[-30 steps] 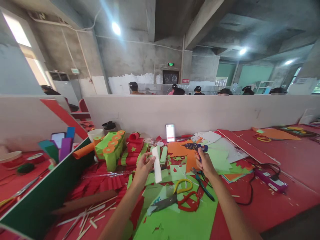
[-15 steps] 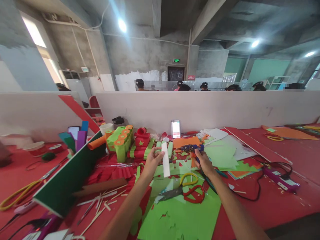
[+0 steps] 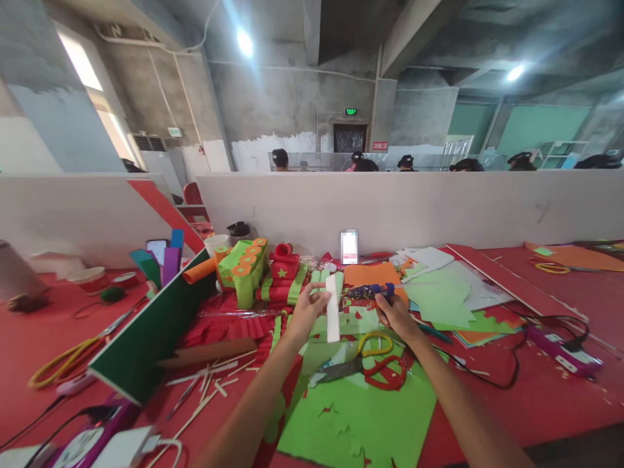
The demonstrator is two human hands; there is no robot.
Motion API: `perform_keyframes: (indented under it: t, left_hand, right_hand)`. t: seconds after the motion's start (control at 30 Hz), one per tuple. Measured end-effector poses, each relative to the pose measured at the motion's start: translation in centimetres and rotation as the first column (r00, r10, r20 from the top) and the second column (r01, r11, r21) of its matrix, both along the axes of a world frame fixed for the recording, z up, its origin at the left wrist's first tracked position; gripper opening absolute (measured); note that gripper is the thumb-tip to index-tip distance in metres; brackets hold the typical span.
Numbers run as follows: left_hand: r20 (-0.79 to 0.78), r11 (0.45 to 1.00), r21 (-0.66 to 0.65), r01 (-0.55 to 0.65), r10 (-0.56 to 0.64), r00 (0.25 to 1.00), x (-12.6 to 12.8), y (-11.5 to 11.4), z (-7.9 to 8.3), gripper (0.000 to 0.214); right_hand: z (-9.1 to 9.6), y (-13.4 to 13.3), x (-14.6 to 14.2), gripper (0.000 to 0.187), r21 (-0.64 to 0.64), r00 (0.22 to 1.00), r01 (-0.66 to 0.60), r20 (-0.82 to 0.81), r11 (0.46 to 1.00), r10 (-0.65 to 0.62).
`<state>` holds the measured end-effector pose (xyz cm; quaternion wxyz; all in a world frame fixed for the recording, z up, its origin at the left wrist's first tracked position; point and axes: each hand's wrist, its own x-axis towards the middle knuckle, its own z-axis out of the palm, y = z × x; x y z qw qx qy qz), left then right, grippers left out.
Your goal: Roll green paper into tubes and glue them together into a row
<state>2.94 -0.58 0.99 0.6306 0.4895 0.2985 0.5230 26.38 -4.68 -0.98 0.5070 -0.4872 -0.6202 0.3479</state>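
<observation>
Red tabletop (image 3: 541, 409) w/ bright-green paper sheet (image 3: 361, 426), scraps; off-white partition (image 3: 414, 208) behind, bare concrete wall (image 3: 273, 104) beyond.
L hand (image 3: 309, 309): fingers nearly closed, pinching long flat white strip (image 3: 333, 318), matl unclear.
R hand (image 3: 397, 318): curled round dk-blue glue gun (image 3: 370, 291).
Strip near-upright betw. hands, gun nozzle close to its R edge; contact can't tell.
</observation>
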Motion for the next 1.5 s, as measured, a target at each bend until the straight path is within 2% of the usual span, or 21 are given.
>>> perform_keyframes:
  t: [0.23, 0.43, 0.73, 1.0, 1.27, 1.5]
  left_hand:
    - [0.043, 0.999, -0.037, 0.002, 0.000, 0.999, 0.1, -0.1, 0.0, 0.043]
    - [0.075, 0.997, -0.063, -0.041, 0.045, 0.996, 0.0, 0.1, 0.2, 0.044]
    - [0.039, 0.998, -0.046, -0.033, 0.035, 0.999, 0.0, 0.0, 0.3, 0.045]
    - [0.051, 0.999, -0.019, -0.044, 0.045, 0.998, -0.1, 0.2, 0.0, 0.040]
    - [0.048, 0.998, -0.044, -0.047, 0.049, 0.998, 0.0, 0.0, 0.3, 0.045]
    - [0.052, 0.999, -0.045, -0.019, 0.021, 0.998, 0.1, 0.0, 0.2, 0.045]
  right_hand:
    - [-0.1, 0.1, -0.2, 0.060, 0.005, 1.000, 0.000, 0.011, 1.000, 0.000]
    - [0.5, -0.5, -0.3, 0.061, 0.003, 0.995, -0.075, 0.061, 0.997, 0.074]
    - [0.6, -0.6, -0.6, 0.053, 0.030, 0.997, -0.072, 0.003, 0.997, 0.072]
    - [0.9, -0.9, -0.6, 0.048, 0.069, 0.996, -0.031, 0.091, 0.997, 0.025]
    - [1.0, -0.9, -0.7, 0.050, 0.161, 0.978, 0.102, 0.167, 0.982, -0.129]
    - [1.1, -0.9, -0.8, 0.049, 0.174, 0.965, 0.152, 0.188, 0.973, -0.184]
